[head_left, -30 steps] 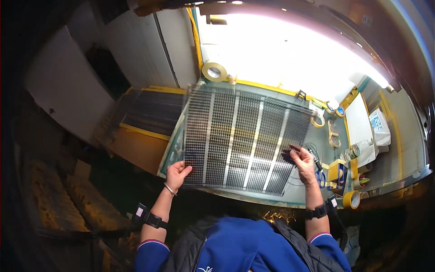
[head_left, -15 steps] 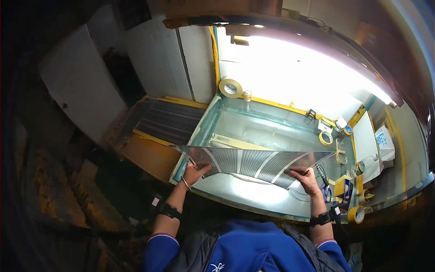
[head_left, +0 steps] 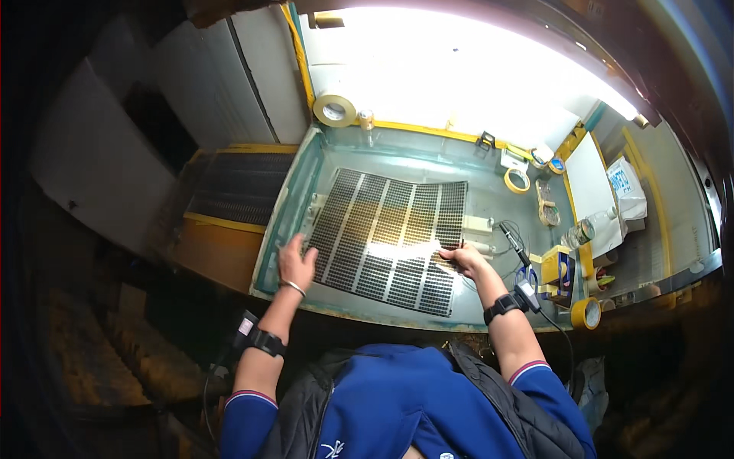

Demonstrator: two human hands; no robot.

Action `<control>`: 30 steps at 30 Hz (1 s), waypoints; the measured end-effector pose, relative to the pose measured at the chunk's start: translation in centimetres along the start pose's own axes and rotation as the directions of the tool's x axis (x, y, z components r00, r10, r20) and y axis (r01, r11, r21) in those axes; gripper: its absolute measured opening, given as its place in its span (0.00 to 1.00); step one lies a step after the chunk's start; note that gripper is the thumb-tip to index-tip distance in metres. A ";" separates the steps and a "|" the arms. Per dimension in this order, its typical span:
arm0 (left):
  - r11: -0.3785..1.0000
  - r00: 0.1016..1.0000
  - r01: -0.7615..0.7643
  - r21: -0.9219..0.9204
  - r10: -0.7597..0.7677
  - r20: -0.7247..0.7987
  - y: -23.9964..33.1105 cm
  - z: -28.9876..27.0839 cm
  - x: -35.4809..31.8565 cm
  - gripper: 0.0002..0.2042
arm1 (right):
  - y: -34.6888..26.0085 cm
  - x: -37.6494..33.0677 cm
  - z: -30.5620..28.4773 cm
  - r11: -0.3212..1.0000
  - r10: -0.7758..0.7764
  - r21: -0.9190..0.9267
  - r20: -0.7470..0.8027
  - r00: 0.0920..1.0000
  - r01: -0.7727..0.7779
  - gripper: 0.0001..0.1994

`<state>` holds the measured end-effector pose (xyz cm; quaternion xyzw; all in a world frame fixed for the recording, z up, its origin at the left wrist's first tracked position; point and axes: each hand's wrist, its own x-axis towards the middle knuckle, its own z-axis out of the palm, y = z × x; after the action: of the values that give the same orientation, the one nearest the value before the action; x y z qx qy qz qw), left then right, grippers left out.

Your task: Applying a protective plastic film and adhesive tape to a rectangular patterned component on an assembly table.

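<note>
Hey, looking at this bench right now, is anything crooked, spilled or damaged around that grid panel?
No spill or damage shows. The dark grid panel lies flat but skewed to the workbench edges. The left hand is at its left edge, the right hand on its right edge. Tape rolls and small tools sit scattered beside it.

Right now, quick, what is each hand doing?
Left hand: open, fingers spread, at the left edge of the grid panel.
Right hand: resting on the panel's right edge; grip cannot be told.

Bare desk (head_left: 489,195) open beyond the right grip (head_left: 461,258), soldering iron (head_left: 514,243) and tape rolls (head_left: 520,180) crowding its right, tray wall (head_left: 287,222) beside the left grip (head_left: 296,264)
</note>
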<state>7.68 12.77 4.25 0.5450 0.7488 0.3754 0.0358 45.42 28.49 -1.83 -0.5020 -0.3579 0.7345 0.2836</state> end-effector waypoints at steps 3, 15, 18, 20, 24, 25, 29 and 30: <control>0.910 0.903 -0.393 0.128 0.356 0.242 1.4 3.5 -6.6 0.25 | 1.0 0.9 0.0 0.993 0.083 0.088 0.017 0.996 -0.084 0.10; 0.928 0.940 -0.244 0.281 0.156 0.303 3.2 5.9 -9.3 0.31 | -2.1 -2.1 0.8 0.950 -0.137 -0.309 -0.327 0.935 0.031 0.25; 0.949 0.970 -0.216 0.231 0.183 0.158 3.4 4.9 -10.2 0.32 | 0.1 -1.8 -2.6 0.445 -0.783 -0.853 -0.224 0.581 0.272 0.33; 0.965 0.978 -0.201 0.170 0.189 0.084 2.7 6.4 -10.7 0.36 | -0.8 -4.4 -1.7 0.689 -0.661 -0.568 -0.238 0.711 0.450 0.29; 0.977 0.982 -0.189 -0.100 0.184 -0.049 3.4 7.2 -12.6 0.38 | 0.1 -3.5 -2.7 0.841 -0.434 -0.386 -0.061 0.899 0.380 0.27; 0.992 0.993 -0.118 -0.036 0.118 -0.003 4.2 5.1 -13.6 0.37 | 0.0 -3.3 -0.6 0.831 -0.433 -0.384 0.011 0.902 0.403 0.25; 0.967 0.972 0.233 0.101 -0.234 -0.006 4.1 -2.4 -20.1 0.29 | 0.5 -4.4 9.7 0.822 -0.265 -0.400 0.360 0.895 0.404 0.19; 0.934 0.940 0.342 0.105 -0.340 -0.032 2.5 -3.9 -22.5 0.28 | 1.0 -4.9 12.9 0.827 -0.214 -0.394 0.438 0.873 0.400 0.18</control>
<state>16.89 -7.93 0.56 0.4054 0.8516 0.3258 0.0655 34.87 21.05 3.07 -0.3403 -0.6508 0.6501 0.1951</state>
